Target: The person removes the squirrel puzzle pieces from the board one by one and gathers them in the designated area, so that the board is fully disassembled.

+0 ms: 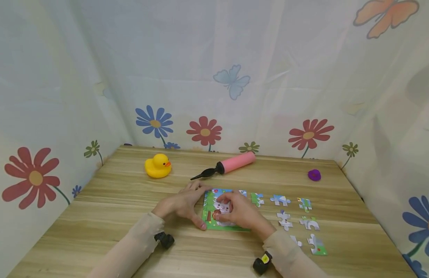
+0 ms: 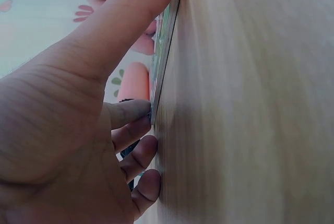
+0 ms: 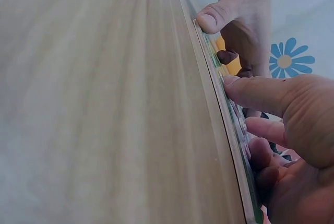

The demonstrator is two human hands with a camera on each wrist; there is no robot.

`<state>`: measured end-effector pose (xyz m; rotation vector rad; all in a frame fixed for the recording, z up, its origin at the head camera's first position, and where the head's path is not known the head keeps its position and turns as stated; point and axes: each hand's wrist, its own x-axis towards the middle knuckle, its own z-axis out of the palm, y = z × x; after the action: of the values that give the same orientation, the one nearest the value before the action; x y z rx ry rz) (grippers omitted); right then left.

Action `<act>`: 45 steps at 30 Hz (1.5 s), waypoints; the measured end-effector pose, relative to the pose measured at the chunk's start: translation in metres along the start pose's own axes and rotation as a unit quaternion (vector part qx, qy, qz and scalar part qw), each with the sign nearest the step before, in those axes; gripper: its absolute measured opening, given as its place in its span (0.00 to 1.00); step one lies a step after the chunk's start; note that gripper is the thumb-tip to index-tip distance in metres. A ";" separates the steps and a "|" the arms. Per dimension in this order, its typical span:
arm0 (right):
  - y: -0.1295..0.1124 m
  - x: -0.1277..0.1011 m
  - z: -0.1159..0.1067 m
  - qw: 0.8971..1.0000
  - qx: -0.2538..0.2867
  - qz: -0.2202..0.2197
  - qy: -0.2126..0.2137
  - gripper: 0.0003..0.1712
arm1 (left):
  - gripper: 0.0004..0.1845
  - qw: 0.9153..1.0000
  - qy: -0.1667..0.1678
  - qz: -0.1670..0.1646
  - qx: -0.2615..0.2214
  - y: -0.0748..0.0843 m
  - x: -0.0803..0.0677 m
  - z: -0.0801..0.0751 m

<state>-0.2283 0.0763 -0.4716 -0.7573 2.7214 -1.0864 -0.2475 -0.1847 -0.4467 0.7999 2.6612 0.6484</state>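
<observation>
A jigsaw puzzle (image 1: 210, 204) lies flat on the wooden table, its picture showing a grey-white animal on green ground under blue sky. My left hand (image 1: 183, 203) rests along its left side, thumb by the near corner and index finger by the far one. In the left wrist view that thumb (image 2: 141, 4) touches the board's edge. Over the picture, my right hand (image 1: 244, 210) presses its thumb and fingertips onto the surface, hiding the right part. The right wrist view shows the right thumb (image 3: 255, 91) lying on top of the puzzle.
Loose jigsaw pieces lie to the right, among them a grey-green piece (image 1: 317, 245) and a blue one (image 1: 280, 199). Behind stand a yellow rubber duck (image 1: 158, 166), a pink hand pump (image 1: 238, 162) and a small purple object (image 1: 314, 175). A flowered curtain (image 1: 179, 77) surrounds the table.
</observation>
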 end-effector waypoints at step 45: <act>-0.003 0.001 0.003 0.998 0.055 -0.005 0.042 0.21 | 0.70 1.000 0.007 -0.010 0.005 0.002 0.001 0.001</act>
<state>-0.2273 0.0721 -0.4712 -0.7259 2.7020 -1.2859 -0.2470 -0.1825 -0.4468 0.7741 2.6845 0.6380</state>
